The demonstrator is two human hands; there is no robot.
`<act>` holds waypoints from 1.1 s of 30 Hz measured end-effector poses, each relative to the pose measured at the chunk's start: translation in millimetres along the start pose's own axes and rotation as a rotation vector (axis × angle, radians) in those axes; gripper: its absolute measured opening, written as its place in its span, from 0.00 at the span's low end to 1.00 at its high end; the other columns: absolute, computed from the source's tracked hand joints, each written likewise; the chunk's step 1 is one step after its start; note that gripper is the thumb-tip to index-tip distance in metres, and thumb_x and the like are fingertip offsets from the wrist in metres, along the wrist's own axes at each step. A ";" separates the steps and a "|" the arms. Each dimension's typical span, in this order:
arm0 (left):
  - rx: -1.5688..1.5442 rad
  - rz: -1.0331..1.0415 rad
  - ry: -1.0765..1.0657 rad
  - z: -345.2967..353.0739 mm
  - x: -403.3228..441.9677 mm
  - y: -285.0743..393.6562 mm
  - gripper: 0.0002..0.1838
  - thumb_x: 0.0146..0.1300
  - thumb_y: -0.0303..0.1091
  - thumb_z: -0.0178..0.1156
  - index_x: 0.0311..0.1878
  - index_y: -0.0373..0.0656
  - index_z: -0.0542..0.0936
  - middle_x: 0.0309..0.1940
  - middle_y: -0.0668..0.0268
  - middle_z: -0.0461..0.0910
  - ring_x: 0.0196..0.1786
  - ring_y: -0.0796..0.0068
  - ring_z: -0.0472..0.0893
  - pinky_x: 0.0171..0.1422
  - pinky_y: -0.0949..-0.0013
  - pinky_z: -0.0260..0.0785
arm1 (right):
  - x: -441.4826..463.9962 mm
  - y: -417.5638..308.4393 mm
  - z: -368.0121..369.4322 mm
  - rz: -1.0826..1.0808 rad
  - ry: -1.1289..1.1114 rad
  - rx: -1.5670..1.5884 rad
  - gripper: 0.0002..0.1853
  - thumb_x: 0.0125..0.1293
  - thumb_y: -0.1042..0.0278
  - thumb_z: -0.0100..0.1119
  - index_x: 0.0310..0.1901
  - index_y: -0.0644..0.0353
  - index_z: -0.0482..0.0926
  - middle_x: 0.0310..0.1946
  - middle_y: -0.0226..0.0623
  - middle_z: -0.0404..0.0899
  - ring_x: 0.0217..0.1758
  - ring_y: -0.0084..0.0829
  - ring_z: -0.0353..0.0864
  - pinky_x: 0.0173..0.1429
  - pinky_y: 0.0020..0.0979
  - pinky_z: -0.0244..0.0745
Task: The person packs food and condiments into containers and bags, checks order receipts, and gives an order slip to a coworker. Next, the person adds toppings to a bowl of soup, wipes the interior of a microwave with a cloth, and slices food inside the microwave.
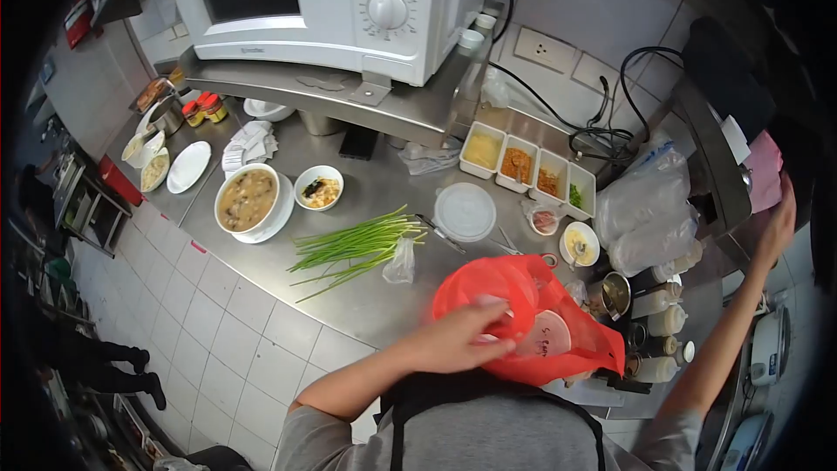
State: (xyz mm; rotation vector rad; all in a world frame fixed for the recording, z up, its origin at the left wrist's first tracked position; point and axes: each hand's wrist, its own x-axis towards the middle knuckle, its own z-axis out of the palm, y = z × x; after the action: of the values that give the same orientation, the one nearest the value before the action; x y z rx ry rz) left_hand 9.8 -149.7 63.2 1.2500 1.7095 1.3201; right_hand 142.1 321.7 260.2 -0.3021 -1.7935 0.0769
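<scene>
The red bag lies bunched at the near edge of the metal surface, right before the person's body. Leftmost of what stands about it, a soup bowl sits on a white plate, with a smaller bowl just beside it. Next come loose green stalks, fanned toward the left, then a round translucent lid beyond the bag.

The left hand rests over the bag's left part. Its fingers are half curled, thumb and forefinger slightly apart; I cannot tell whether they pinch the film. If they press without gripping, the bag could slip; a hard one-sided tug could tear it, the film looking thin. A white round container with dark handwriting shows against the film, inside or underneath, I cannot tell which; dragging the bag could shift it too.

The bag's long axis runs from the rounded, bunched end at upper left to a loose corner pointing lower right. Which way its mouth faces is unclear. That corner lies near a metal cup and sauce bottles, so a pull could snag one.

Far right, the right hand reaches to a pink sheet, its fingers at the edge, their grip hidden. A low sweep of that arm could topple the bottles.
</scene>
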 end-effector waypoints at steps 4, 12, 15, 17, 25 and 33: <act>-0.256 -0.008 0.132 -35.0 -10.6 -10.4 0.28 0.61 0.37 0.60 0.61 0.33 0.65 0.44 0.59 0.77 0.50 0.71 0.76 0.56 0.69 0.67 | -133.4 -122.6 -42.7 0.194 -0.537 -0.029 0.24 0.67 0.45 0.43 0.42 0.62 0.74 0.27 0.29 0.69 0.29 0.21 0.67 0.35 0.27 0.64; 0.118 -0.157 -0.419 -56.6 22.7 14.3 0.23 0.60 0.43 0.61 0.47 0.32 0.74 0.39 0.56 0.79 0.47 0.71 0.76 0.56 0.69 0.65 | -279.7 -180.7 -26.5 0.846 -0.981 0.279 0.19 0.59 0.79 0.56 0.52 0.62 0.66 0.36 0.35 0.80 0.30 0.21 0.78 0.32 0.23 0.72; -0.044 0.128 -0.466 -27.8 50.6 17.3 0.21 0.60 0.42 0.61 0.48 0.35 0.73 0.42 0.57 0.77 0.49 0.64 0.75 0.55 0.66 0.65 | -299.2 -173.3 -13.2 0.787 -0.869 0.679 0.17 0.62 0.79 0.53 0.53 0.59 0.67 0.47 0.34 0.75 0.40 0.19 0.75 0.43 0.21 0.71; 0.022 0.185 -0.533 -23.3 67.9 42.9 0.22 0.58 0.38 0.62 0.53 0.37 0.71 0.47 0.55 0.74 0.55 0.62 0.72 0.63 0.66 0.59 | -292.9 -196.5 -0.5 0.892 -0.794 1.099 0.21 0.66 0.71 0.53 0.60 0.56 0.64 0.52 0.29 0.72 0.46 0.23 0.76 0.49 0.25 0.72; 0.677 0.119 -0.710 13.6 103.8 144.3 0.28 0.54 0.50 0.64 0.53 0.43 0.74 0.52 0.48 0.72 0.55 0.48 0.71 0.58 0.59 0.63 | -209.9 -196.3 -35.2 0.917 -0.783 1.676 0.35 0.57 0.61 0.60 0.62 0.61 0.53 0.62 0.41 0.55 0.64 0.30 0.61 0.66 0.33 0.57; -0.015 1.192 -0.089 95.3 191.0 224.8 0.20 0.56 0.42 0.62 0.40 0.32 0.79 0.33 0.54 0.81 0.35 0.60 0.82 0.41 0.67 0.74 | -93.2 -110.8 -158.8 0.656 -0.276 2.099 0.34 0.56 0.64 0.57 0.61 0.61 0.52 0.59 0.50 0.63 0.64 0.46 0.61 0.67 0.49 0.57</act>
State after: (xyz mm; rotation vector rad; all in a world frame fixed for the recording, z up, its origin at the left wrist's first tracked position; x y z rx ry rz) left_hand 95.2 72.5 261.6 2.4199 0.7912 1.8016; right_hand 296.8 174.9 234.5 0.6915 -0.9406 2.2724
